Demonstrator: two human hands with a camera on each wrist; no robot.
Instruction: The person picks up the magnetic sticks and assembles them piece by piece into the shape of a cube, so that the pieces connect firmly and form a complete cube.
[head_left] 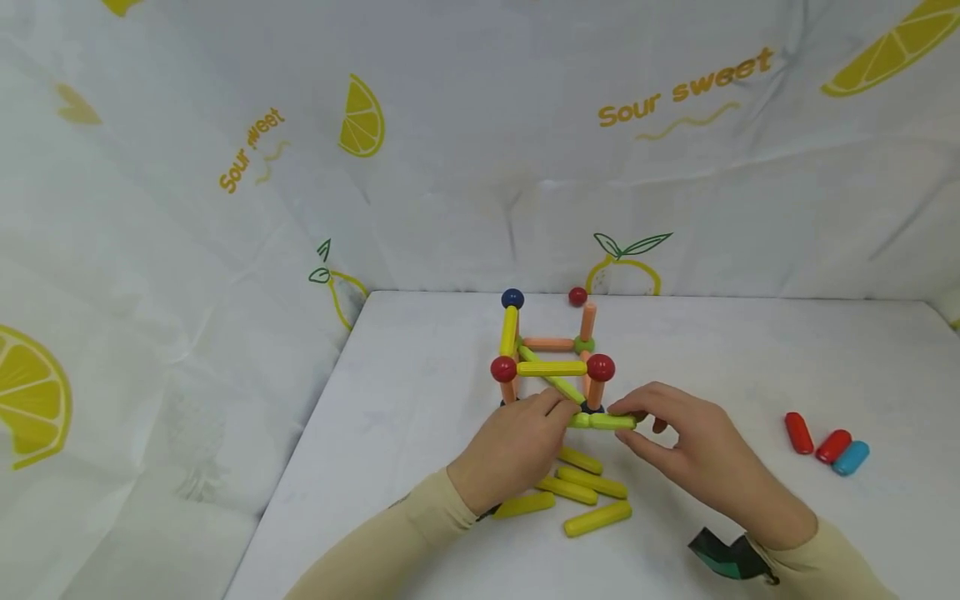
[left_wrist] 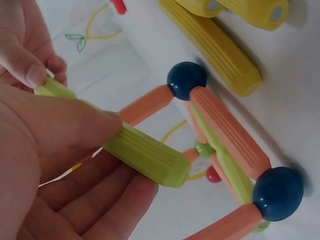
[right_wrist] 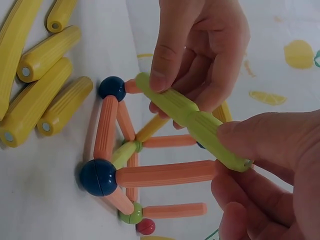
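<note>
A long light green magnetic rod (head_left: 613, 422), narrowed at its middle, is held level between both hands in front of a frame of rods and balls. My left hand (head_left: 517, 454) pinches one end between thumb and fingers. The other end is pinched by my right hand (head_left: 697, 454). In the frame, orange rods (right_wrist: 165, 173) join dark blue balls (right_wrist: 98, 177) at the bottom. Red balls (head_left: 601, 367) top the front uprights, with a yellow rod (head_left: 551, 368) between them. Another light green rod (head_left: 551, 375) runs diagonally low inside the frame. The back right orange upright (head_left: 588, 321) has no ball on top.
Several yellow rods (head_left: 597, 518) lie loose on the white table (head_left: 360, 417) before the frame. Off to the right are two red capsule-shaped pieces (head_left: 799, 433) and a blue one (head_left: 851, 458). A red ball (head_left: 577, 296) sits behind the frame, near the table's back edge.
</note>
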